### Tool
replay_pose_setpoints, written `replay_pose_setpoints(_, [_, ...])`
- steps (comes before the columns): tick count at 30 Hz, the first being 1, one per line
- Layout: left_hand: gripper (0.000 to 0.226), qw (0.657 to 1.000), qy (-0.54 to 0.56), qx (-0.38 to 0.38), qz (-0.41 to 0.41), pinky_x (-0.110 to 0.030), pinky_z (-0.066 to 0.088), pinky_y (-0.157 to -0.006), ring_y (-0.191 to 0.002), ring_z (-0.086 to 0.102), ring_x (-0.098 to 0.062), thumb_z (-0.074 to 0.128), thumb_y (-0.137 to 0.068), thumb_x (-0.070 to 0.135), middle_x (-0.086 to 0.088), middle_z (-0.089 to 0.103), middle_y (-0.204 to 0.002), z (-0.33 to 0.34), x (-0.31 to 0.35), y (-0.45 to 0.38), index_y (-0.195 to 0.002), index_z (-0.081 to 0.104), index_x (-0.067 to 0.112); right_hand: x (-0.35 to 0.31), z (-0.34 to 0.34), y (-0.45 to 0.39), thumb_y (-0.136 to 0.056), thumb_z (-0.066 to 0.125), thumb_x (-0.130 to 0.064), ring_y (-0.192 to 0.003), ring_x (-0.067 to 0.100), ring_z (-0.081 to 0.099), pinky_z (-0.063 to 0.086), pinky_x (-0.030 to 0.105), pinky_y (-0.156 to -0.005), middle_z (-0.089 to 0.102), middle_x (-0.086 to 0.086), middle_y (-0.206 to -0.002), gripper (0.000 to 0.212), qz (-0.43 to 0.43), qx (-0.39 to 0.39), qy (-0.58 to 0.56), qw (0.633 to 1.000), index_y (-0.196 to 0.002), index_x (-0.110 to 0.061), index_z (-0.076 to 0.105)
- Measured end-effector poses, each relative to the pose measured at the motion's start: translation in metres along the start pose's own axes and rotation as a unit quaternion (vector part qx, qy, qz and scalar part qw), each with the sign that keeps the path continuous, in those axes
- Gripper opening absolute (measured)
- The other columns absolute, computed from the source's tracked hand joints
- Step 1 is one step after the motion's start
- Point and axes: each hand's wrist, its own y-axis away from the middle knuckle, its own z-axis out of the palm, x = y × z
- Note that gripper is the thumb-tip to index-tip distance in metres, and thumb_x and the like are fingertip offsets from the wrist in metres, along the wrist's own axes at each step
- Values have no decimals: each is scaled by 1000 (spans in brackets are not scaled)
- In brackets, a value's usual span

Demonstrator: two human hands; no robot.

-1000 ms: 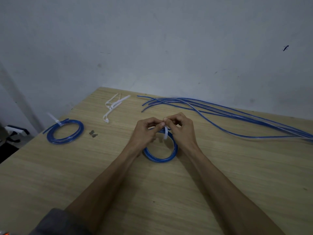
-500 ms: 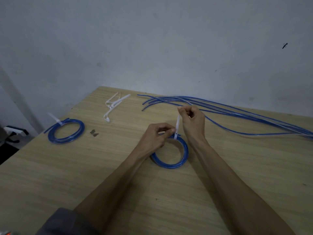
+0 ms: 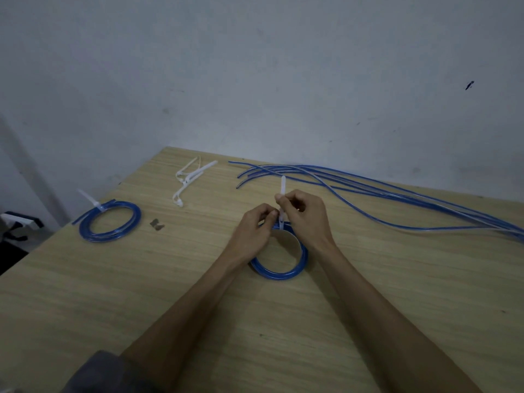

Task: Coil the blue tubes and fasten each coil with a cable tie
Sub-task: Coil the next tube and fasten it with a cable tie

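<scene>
Presently the springy, light blue coil point(image 3: 279, 272) lies mid-table, left hand point(image 3: 253, 231) pinching it at the tie head, right hand point(image 3: 306, 215) gripping the slick white cable tie point(image 3: 282, 186) tail; best held there.

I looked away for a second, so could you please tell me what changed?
The right hand pulled the cable tie tail up through its head, cinching it on the coil; the left hand moved to pinch the head. The finished coil and spare ties stayed put.
</scene>
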Motion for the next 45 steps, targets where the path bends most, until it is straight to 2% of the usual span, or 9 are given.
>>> replay_pose_setpoints(5, [18, 1000, -1, -5, 19, -20, 40, -64, -61, 54, 10, 51, -104, 27, 6, 71, -99, 3, 1, 3, -94, 64, 21, -2, 0, 1, -95, 68, -24, -70, 12, 68, 57, 29, -70, 70, -2, -70, 18, 27, 10, -71, 997, -82, -14, 76])
replay_pose_setpoints(9, [22, 1000, 9, 7, 18, -25, 38, -64, -56, 53, 9, 54, -102, 31, 3, 70, -93, 4, -1, 3, -82, 58, 23, -1, -1, 0, -94, 70, -25, -73, 24, 71, 61, 41, -74, 71, 6, -71, 20, 42, -3, -108, 993, -80, -12, 76])
replay_pose_setpoints(16, [18, 999, 14, -20, 29, -30, 43, -75, -66, 56, 7, 57, -101, 34, 6, 70, -97, 9, 0, 4, -84, 60, 26, 7, -6, -6, -94, 69, -28, -76, 21, 69, 60, 41, -76, 71, 4, -74, 21, 77, 19, -81, 994, -83, -13, 77])
replay_pose_setpoints(19, [17, 999, 26, -24, 33, -30, 42, -70, -59, 53, 5, 59, -100, 33, 5, 69, -98, 12, -1, 3, -85, 60, 25, 6, -8, -9, -95, 68, -27, -69, 11, 66, 58, 36, -72, 71, 1, -72, 20, 85, 36, -80, 993, -85, -12, 77])
replay_pose_setpoints(25, [21, 998, -23, -36, 49, -20, 48, -93, -95, 65, 0, 58, -100, 34, 8, 72, -96, 3, -6, 2, -104, 69, 16, 6, -4, -8, -97, 64, -32, -75, 19, 67, 57, 40, -75, 72, 4, -77, 23, 99, 33, -79, 991, -86, -14, 76])
replay_pose_setpoints(31, [18, 995, 24, 94, -5, -21, 46, -72, -75, 63, -4, 64, -97, 31, 9, 71, -90, -31, -14, -12, -103, 73, 17, 9, 9, 0, -99, 61, -30, -83, 4, 68, 57, 26, -76, 73, -10, -92, 18, 36, -109, 12, 993, -106, -20, 74])
replay_pose_setpoints(35, [15, 993, 29, 110, -17, -24, 43, -70, -64, 57, 3, 67, -95, 28, 9, 72, -83, -49, -22, -9, -99, 75, 16, 3, 31, 5, -98, 64, -23, -76, 5, 68, 56, 26, -73, 74, -5, -102, 25, -17, -88, 50, 995, -121, -18, 72])
replay_pose_setpoints(40, [9, 993, 26, 118, 7, -19, 42, -62, -58, 56, 4, 69, -94, 24, 13, 69, -72, -76, -25, 4, -95, 75, 17, -6, 58, 2, -93, 71, -25, -76, 15, 66, 57, 38, -74, 71, -2, -99, 17, -24, -109, 70, 991, -107, -17, 77])
replay_pose_setpoints(45, [17, 992, 66, 103, -14, -24, 50, -63, -62, 61, -4, 65, -96, 7, 12, 72, -71, -117, -26, 13, -105, 72, 20, -25, 88, -11, -90, 73, -22, -61, 13, 67, 59, 34, -67, 74, -1, -88, 14, 17, -106, 10, 994, -100, -15, 79])
